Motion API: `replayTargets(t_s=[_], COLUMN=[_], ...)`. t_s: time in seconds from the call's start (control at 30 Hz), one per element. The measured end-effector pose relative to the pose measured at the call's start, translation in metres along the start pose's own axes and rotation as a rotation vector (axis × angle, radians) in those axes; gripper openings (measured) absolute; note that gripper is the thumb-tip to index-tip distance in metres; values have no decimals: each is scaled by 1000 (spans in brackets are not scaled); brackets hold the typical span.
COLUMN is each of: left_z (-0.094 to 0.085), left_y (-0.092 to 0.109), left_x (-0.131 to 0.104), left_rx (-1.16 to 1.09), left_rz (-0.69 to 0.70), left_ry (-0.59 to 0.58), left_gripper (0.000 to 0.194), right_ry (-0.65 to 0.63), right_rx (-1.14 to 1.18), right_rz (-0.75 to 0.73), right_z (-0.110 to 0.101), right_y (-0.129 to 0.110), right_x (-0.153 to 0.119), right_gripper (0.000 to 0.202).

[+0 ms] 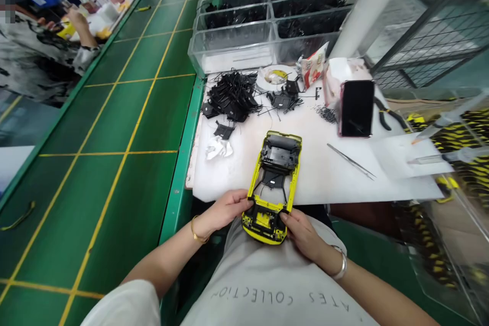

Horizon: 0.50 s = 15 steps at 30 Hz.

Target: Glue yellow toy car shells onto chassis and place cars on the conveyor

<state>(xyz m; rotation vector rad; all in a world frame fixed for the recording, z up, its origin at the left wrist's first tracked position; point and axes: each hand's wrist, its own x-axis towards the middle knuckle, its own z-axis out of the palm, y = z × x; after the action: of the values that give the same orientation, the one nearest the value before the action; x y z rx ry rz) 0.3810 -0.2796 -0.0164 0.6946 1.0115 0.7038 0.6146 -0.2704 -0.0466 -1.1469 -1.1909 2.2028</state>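
A yellow toy car body [292, 183] with black inner parts is held between my hands at the table's front edge, its underside or open interior facing me. My left hand [229, 208] grips its left side near the lower end, thumb on the frame. My right hand [303, 232] grips the opposite side, thumb on the black part by the rim. Both hands are closed on the body; the fingertips beneath it are hidden. A black plate with thin rods [272, 179] sits inside the yellow frame. Beyond it lie a heap of black parts [233, 94] and a smaller pile [282, 100].
Tweezers [350, 161], a phone [357, 109], pliers [387, 114] and glue syringes [446, 157] lie on the right. Clear divided bins [233, 46] stand behind, beside a white roll [364, 18]. A crumpled tissue [219, 148] is at left. A green conveyor [126, 112] runs alongside; a co-worker's hand [78, 23] is across it.
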Motion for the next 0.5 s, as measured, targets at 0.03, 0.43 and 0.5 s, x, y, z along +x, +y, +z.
replayTargets(t_s=[0.03,0.43,0.5], left_z=[1,17,15], left_y=[-1,-11,0], left_x=[0,-2,-10], left_rx=[-19,-491,-396], left_rz=[12,279,359], left_ry=[-9,-162,-124], left_gripper=[35,59,53], right_ry=[0,-278,-337], right_rx=[2,-128,-181], right_rz=[-14,-121,-147], right_z=[1,15,14], right_y=[-1,-18,-21], right_x=[0,3,2], right_gripper=[53,62,60])
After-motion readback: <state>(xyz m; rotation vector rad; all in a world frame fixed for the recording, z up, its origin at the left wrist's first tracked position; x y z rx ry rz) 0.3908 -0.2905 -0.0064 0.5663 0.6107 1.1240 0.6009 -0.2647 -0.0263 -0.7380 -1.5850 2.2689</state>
